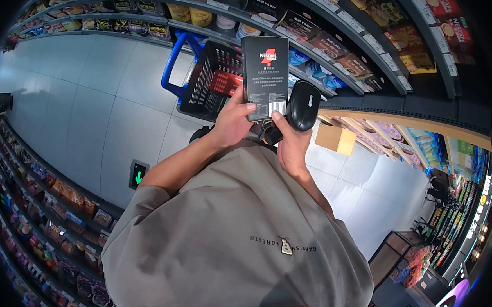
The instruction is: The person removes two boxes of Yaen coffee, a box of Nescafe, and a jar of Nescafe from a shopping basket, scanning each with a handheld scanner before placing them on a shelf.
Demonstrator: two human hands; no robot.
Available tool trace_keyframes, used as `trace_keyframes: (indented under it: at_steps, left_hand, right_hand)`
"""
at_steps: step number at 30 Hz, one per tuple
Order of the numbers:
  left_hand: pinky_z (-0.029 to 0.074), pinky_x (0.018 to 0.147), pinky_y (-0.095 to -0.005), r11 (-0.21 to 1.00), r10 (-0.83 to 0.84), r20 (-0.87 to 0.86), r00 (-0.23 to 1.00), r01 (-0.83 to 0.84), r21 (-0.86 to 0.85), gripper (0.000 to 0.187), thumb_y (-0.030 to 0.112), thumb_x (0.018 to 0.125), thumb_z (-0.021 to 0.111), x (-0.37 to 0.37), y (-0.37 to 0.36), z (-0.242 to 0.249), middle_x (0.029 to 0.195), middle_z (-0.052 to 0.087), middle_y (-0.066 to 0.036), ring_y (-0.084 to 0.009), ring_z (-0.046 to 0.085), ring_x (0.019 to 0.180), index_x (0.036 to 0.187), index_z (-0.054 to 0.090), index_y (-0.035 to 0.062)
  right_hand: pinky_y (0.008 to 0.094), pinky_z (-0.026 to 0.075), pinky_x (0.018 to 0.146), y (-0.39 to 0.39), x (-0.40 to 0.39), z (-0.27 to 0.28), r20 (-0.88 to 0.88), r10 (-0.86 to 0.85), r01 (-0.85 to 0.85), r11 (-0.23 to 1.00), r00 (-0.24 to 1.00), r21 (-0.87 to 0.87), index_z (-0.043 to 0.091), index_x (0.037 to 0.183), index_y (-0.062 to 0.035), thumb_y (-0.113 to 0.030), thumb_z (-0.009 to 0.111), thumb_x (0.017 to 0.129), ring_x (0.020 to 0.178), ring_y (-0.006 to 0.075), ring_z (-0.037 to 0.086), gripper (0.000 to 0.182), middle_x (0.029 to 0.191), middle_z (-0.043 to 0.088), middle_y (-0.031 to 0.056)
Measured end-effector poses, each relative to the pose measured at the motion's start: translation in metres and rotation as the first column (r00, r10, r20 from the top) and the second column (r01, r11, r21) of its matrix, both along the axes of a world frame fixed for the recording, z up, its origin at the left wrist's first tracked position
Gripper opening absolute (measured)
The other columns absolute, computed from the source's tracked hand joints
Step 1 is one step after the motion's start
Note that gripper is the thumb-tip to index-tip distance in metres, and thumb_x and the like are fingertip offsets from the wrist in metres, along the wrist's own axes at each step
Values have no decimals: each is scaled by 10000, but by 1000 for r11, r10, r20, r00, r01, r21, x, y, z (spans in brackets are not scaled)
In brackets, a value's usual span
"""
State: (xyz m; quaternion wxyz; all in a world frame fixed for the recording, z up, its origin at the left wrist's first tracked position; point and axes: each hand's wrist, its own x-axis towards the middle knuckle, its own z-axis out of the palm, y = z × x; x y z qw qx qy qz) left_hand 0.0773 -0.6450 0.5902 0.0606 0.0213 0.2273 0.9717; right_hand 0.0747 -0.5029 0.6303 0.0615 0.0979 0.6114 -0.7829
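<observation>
A black Nescafé coffee box [267, 79] is held upright in front of my chest, its printed back panel and barcode facing me. My left hand [234, 119] grips its lower left edge, thumb across the front. My right hand [294, 144] holds the lower right corner, thumb beside the barcode. A rounded black device [303, 106] with a small white marking sits against the fingers of my right hand; most of those fingers are hidden behind it. Just beyond my left hand stands a black shopping basket [203, 80] with a blue handle [174, 62] and a red package [226, 82] inside.
Curved store shelves [356, 28] with boxed drinks and coffee packs run along the front and right. Another stocked shelf [47, 222] lines the left. A cardboard box [335, 139] is right of my hands. A green arrow sign [138, 174] lies on the tiled floor [102, 100].
</observation>
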Motion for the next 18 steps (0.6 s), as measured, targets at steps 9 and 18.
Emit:
trace_keyframes:
  at_steps: [9, 18]
  left_hand:
    - [380, 1033, -337, 984, 114, 4, 993, -112, -135, 494, 48, 954, 511, -6, -1, 0, 1287, 506, -83, -149, 477, 1205, 1405, 311, 21]
    - [415, 1031, -356, 954, 197, -32, 980, -199, -222, 503, 58, 970, 498, -7, -9, -15, 1322, 499, -79, -158, 499, 1207, 1436, 309, 33]
  right_hand:
    - [245, 473, 693, 12, -3, -8, -36, 4, 5, 967, 999, 256, 606, 1067, 16, -16, 729, 804, 767, 105, 585, 292, 884, 634, 49]
    - [291, 497, 850, 18, 17, 26, 104, 431, -439, 830, 896, 344, 615, 1141, 21, -83, 761, 789, 951, 141, 637, 395, 1033, 688, 93]
